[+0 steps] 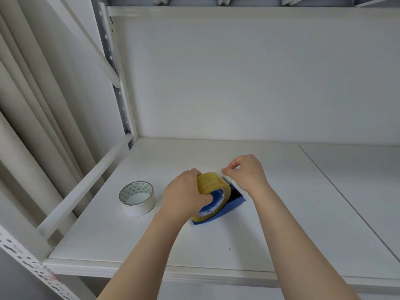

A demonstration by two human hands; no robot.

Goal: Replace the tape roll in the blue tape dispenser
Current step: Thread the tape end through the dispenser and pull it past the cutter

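Tape dispenser (234,200), blue, sits on the white shelf (281,213) near its middle, with a yellowish clear tape roll (213,185) seated on its hub. Left hand (184,199) wraps the roll from the left, its grip pressed around the roll's outer face and its thumb hooked into the core opening. Right hand (246,173) hovers just behind and to the right of the roll, above the dispenser's front end, thumb and forefinger pinched together; what lies between them is too small to tell, though it may be the free end of the tape. A second roll, white with a patterned inner core (137,198), lies flat on the shelf to the left, apart from the left hand.
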